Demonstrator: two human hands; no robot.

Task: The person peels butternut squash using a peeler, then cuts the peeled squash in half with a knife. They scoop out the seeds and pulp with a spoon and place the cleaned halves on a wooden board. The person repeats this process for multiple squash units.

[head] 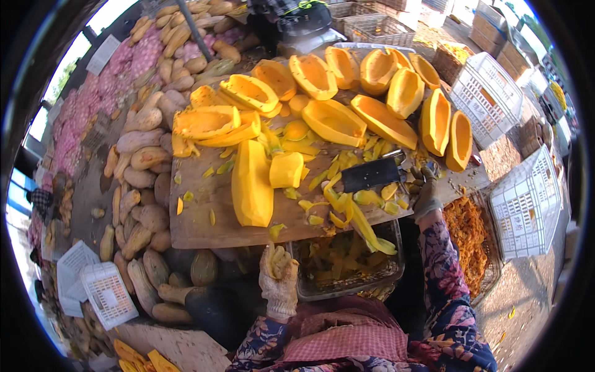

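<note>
My left hand (279,281), in a pale knitted glove, hangs before the table's near edge. Its fingers are curled in and nothing shows in them. Gloved too, my right hand (427,193) rests at the table's right side, beside small metal tools (432,167); whether it grips one is unclear. Just left of it lies a dark cleaver-like blade (371,175) among peel strips (341,162). A peeled whole squash piece (253,186) and a shorter peeled chunk (286,170) lie left of centre on the wooden board (200,228). Hollowed squash halves (333,122) line the far side.
A plastic tub (397,274) of peelings sits below the near edge. Orange pulp (465,246) fills a crate at right, near white crates (527,204). Unpeeled squashes (144,176) are heaped at left, with pink net sacks (88,111) behind. A person (304,21) is across the table.
</note>
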